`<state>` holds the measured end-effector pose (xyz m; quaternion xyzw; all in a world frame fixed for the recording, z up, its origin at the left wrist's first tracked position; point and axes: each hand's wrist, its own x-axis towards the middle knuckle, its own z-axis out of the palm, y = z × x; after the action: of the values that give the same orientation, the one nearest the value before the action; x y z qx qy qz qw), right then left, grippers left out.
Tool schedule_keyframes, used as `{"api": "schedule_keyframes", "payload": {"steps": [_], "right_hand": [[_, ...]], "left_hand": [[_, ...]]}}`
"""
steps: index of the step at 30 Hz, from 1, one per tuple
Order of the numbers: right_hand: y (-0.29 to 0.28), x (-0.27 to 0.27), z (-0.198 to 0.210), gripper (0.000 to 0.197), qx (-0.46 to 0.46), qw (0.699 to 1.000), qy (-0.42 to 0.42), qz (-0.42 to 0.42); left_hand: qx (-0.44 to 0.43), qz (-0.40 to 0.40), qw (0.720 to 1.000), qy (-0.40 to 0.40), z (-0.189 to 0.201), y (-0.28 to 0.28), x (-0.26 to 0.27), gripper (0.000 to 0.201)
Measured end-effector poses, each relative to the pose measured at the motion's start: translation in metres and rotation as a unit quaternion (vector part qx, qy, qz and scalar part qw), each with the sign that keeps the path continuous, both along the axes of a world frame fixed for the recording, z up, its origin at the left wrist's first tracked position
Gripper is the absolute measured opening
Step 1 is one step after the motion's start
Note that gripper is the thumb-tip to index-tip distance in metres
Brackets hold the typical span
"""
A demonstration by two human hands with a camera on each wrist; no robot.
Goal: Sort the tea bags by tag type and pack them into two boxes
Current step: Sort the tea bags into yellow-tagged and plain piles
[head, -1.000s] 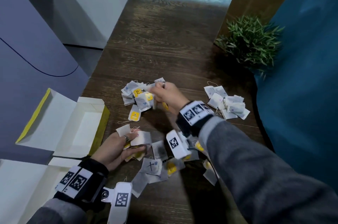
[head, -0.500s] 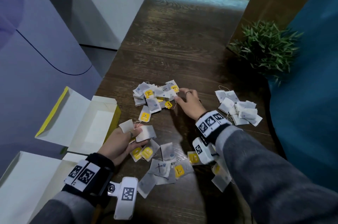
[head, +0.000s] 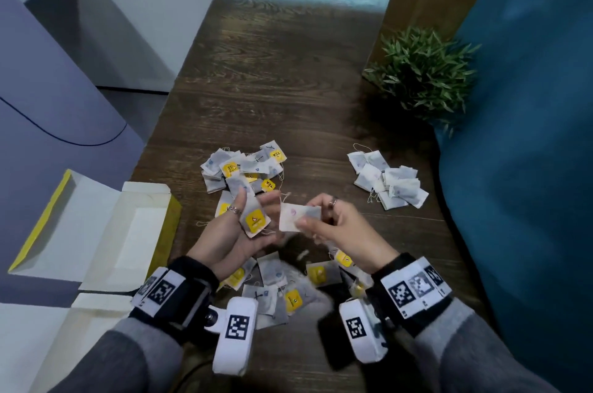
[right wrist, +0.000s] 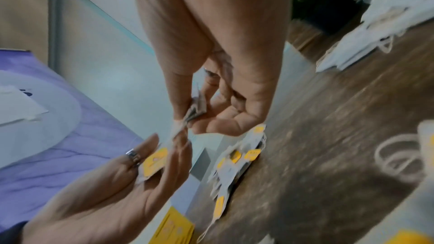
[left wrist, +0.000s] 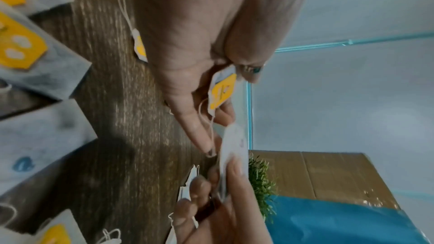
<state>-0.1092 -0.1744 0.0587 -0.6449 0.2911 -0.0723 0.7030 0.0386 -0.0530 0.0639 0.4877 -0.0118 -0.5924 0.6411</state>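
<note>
Where fingers curl, tea bag (head: 296, 217) half-hidden.

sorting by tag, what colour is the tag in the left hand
Yellow tag, clearest in the head view.

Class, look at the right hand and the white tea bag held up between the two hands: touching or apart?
Touching. In the head view the right hand pinches the white tea bag between thumb and fingers.
</note>
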Motion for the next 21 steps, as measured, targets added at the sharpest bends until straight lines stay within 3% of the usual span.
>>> {"api": "schedule_keyframes", "payload": {"steps": [4, 9, 11, 13, 16, 19, 21], "right_hand": [[-0.001, -0.006, 0.008, 0.01, 0.027, 0.998, 0.001, 0.057], [-0.005, -0.005, 0.003, 0.015, 0.06, 0.997, 0.006, 0.041], [-0.02, -0.008, 0.0, 0.014, 0.056, 0.998, -0.001, -0.013], [-0.046, -0.014, -0.003, 0.018, 0.018, 0.992, 0.011, -0.124], [-0.102, -0.031, -0.023, 0.022, -0.09, 0.961, 0.098, -0.241], [-0.14, -0.046, -0.047, 0.006, -0.167, 0.93, 0.241, -0.222], [-0.145, -0.051, -0.053, 0.036, -0.222, 0.889, 0.349, -0.197]], "left_hand": [[-0.038, -0.08, 0.994, -0.061, -0.002, -0.009, -0.012, 0.044], [-0.01, -0.169, 0.978, -0.125, 0.0, -0.024, -0.023, 0.04], [0.018, -0.163, 0.975, -0.149, -0.004, -0.022, -0.014, 0.047], [0.07, -0.128, 0.97, -0.194, -0.011, -0.016, 0.002, 0.047], [0.143, -0.061, 0.961, -0.23, -0.021, 0.001, 0.023, 0.028], [0.191, -0.02, 0.95, -0.248, -0.031, 0.02, 0.033, 0.019], [0.208, -0.029, 0.937, -0.281, -0.036, 0.031, 0.034, 0.026]]}}
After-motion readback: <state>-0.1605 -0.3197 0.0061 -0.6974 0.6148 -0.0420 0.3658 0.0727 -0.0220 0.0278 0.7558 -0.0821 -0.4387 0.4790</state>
